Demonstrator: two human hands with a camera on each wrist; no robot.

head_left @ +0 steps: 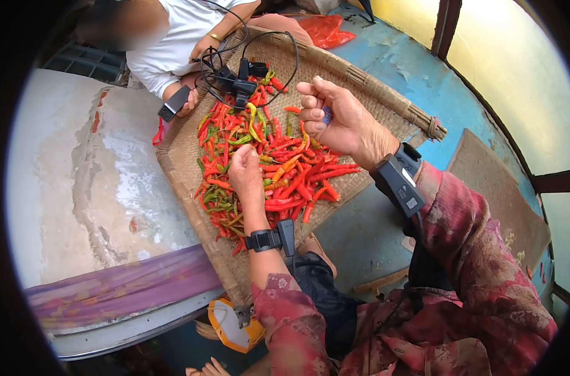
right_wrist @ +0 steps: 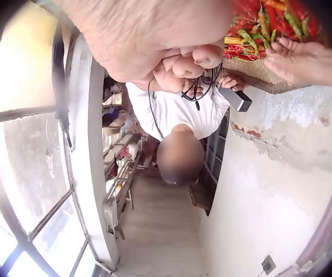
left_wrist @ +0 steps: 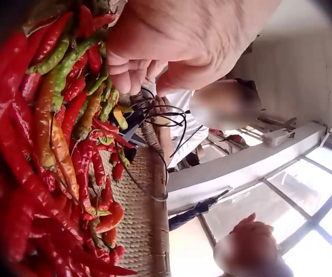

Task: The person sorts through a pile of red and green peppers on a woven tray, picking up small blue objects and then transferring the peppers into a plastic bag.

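Note:
Red, green and orange chili peppers (head_left: pixel 291 182) (left_wrist: pixel 68 115) (right_wrist: pixel 258 29) lie heaped in a shallow woven basket (head_left: pixel 172 169) (left_wrist: pixel 134 213). Just over the left part of the heap is the left hand (head_left: pixel 246 172) (left_wrist: pixel 183 40) (right_wrist: pixel 307 60), its fingers loosely bent; no pepper shows in its grasp. The right hand (head_left: pixel 344 122) (right_wrist: pixel 160 40) is raised above the basket's right side, fingers curled toward the palm around a small bluish thing (head_left: pixel 327 114), whose shape is mostly hidden.
Across the basket sits a person in a white shirt (head_left: pixel 181 37), holding a dark box (head_left: pixel 174 103). Black cables and devices (head_left: pixel 238 84) lie at the basket's far end. A worn slab (head_left: pixel 97 175) stands left; an orange-rimmed object (head_left: pixel 235 324) is below.

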